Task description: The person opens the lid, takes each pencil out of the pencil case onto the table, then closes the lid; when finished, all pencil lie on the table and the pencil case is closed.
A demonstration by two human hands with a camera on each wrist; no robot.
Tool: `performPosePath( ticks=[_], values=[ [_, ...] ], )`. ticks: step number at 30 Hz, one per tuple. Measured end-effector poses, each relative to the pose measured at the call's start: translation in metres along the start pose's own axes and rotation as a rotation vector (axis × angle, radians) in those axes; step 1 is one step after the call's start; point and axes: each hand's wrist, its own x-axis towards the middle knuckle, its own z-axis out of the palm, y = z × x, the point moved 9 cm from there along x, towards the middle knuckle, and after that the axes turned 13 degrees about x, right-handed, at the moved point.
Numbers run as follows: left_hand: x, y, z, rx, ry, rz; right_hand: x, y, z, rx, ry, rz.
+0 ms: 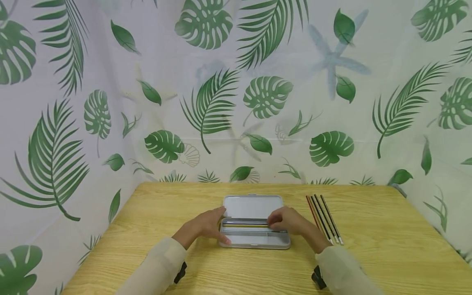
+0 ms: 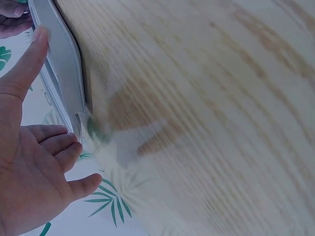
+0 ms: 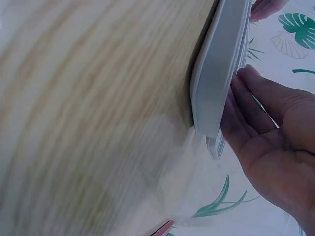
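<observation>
Cream cloth sleeves (image 1: 158, 266) flank a hard grey rectangular case (image 1: 250, 239); it might skid if left hand (image 1: 208, 223), digits apart, slips; right hand (image 1: 289, 220): can't tell its grip.

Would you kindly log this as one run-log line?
pencil case open, pencils inside | left hand at left end | right hand over right part, grip unclear | loose pencils on table, right of case

Both arms come in from the near side of the open case (image 1: 254, 246), pale sleeves (image 1: 156, 262) pushed up off the hands. Left hand (image 1: 207, 224) is kinda spread at its left end, thumb touching the near corner; right hand (image 1: 287, 220) dips over its right half, fingers bent, can't tell if they're pinching.
</observation>
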Motion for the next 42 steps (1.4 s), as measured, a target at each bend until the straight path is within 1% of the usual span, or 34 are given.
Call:
performPosePath(
  ticks=[2, 6, 10, 13, 15, 21, 27, 30, 33, 36, 39, 42],
  values=[
    [-0.001, 0.001, -0.001, 0.001, 0.000, 0.000, 0.001, -0.001, 0.003, 0.006, -0.016, 0.007],
    [-0.001, 0.001, -0.002, -0.001, 0.003, 0.008, 0.001, -0.004, 0.008, -0.018, -0.038, 0.001],
    [0.000, 0.000, -0.001, -0.005, 0.003, 0.010, 0.003, 0.000, 0.011, -0.028, -0.036, 0.043],
    [0.001, 0.000, 0.000, -0.006, 0.000, 0.005, 0.004, 0.002, 0.012, -0.033, -0.043, 0.060],
    [0.001, 0.000, 0.001, -0.005, -0.004, 0.003, 0.004, 0.002, 0.013, -0.033, -0.052, 0.055],
    [0.001, 0.000, 0.000, 0.000, 0.001, 0.005, 0.004, -0.002, 0.016, -0.027, -0.086, 0.006],
    [0.001, 0.000, -0.001, -0.004, 0.003, 0.007, 0.005, -0.002, 0.016, -0.032, -0.079, 0.014],
    [0.001, 0.000, -0.001, -0.004, 0.004, 0.009, 0.005, -0.004, 0.015, -0.023, -0.066, 0.000],
    [0.001, 0.000, -0.001, -0.005, 0.006, 0.014, 0.004, -0.004, 0.011, 0.015, -0.047, 0.000],
    [0.000, 0.000, -0.001, -0.011, 0.005, 0.018, 0.003, -0.005, 0.006, 0.032, -0.039, -0.030],
    [0.000, 0.001, -0.001, -0.009, 0.007, 0.027, 0.002, -0.006, -0.001, 0.048, -0.022, -0.058],
    [0.001, 0.001, -0.001, -0.005, 0.008, 0.032, -0.001, -0.004, -0.012, 0.045, 0.014, -0.072]
  ],
)
